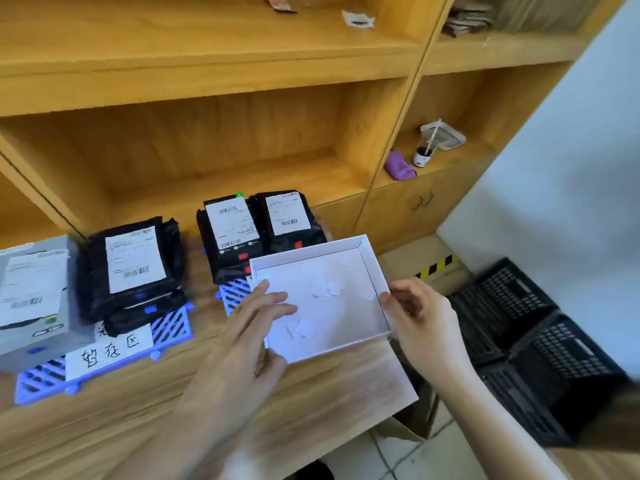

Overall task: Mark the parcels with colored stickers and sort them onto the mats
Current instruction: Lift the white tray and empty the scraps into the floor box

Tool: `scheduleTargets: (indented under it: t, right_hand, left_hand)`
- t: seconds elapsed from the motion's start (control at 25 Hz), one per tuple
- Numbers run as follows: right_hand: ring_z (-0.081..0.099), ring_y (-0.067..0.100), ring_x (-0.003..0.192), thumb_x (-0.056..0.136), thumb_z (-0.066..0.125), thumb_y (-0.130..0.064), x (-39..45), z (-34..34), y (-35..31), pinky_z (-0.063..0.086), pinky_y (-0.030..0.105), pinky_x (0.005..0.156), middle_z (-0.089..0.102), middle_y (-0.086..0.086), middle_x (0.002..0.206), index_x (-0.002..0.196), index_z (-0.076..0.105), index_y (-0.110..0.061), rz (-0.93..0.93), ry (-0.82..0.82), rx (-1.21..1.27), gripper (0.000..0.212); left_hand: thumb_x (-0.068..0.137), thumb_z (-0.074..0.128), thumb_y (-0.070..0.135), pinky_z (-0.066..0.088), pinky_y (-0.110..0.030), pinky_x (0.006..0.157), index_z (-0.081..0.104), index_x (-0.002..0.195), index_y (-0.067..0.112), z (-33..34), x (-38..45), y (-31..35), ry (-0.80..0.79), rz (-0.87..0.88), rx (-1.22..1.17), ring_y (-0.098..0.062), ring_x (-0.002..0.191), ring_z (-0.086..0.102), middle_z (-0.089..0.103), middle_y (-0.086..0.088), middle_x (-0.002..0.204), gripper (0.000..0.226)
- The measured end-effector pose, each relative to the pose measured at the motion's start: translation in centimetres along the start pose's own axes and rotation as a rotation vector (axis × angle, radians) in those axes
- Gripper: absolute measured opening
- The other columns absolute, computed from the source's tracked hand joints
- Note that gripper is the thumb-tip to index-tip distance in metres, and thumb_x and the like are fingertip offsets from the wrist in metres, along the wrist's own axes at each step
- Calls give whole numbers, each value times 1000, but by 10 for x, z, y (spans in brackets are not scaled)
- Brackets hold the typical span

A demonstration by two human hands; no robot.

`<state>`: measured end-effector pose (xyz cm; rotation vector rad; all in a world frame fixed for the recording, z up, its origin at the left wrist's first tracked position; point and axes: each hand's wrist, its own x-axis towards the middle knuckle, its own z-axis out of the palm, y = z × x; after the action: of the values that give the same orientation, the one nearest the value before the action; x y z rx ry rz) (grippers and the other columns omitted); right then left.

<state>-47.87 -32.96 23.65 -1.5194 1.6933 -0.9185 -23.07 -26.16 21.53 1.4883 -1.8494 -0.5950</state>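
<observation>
A shallow white box (375,271) with several white paper scraps inside rests on the wooden table. My right hand (424,311) grips its right rim. My left hand (256,327) reaches into it with fingers spread, thumb under the near-left corner. Black parcels with white labels (133,259) lie on the left blue mat (173,327), showing blue stickers. Two more black parcels (230,233) (289,218) with red stickers lie on the right blue mat (235,294). A grey boxed parcel (33,292) stands at far left.
A handwritten paper sign (109,348) lies on the left mat's front. Wooden shelves (207,60) rise behind the table. Black plastic crates (530,341) sit on the floor at right, past the table's right edge. A purple item (398,166) and small bottle (421,155) sit on a shelf.
</observation>
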Motion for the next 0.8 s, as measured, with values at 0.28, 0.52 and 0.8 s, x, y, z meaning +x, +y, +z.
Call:
scheduleTargets:
  t: [0.28,0.52,0.8]
  right_hand:
    - [70,2,80,98,60,-18,-16,-73,54,52,16,61,76,-11,87,103,67,-25,165,214,163,11]
    - [70,0,89,99,59,-19,-22,-132,102,49,7,68,77,-14,94,114,71,-30,238,334,239,22]
    - [70,-3,89,98,60,-23,-20,-173,178,53,19,75,76,-17,93,114,70,-35,372,421,266,23]
  left_hand:
    - [86,59,-1,40,-5,75,45,136,39,64,52,57,-160,27,-156,17,109,47,8,32,156,65]
    - [76,63,1,29,-35,119,34,145,41,138,98,87,-305,-72,-482,3,144,28,31,20,155,84]
    - [76,56,15,44,-37,107,37,139,48,245,122,96,-476,-188,-562,-3,136,43,45,17,147,74]
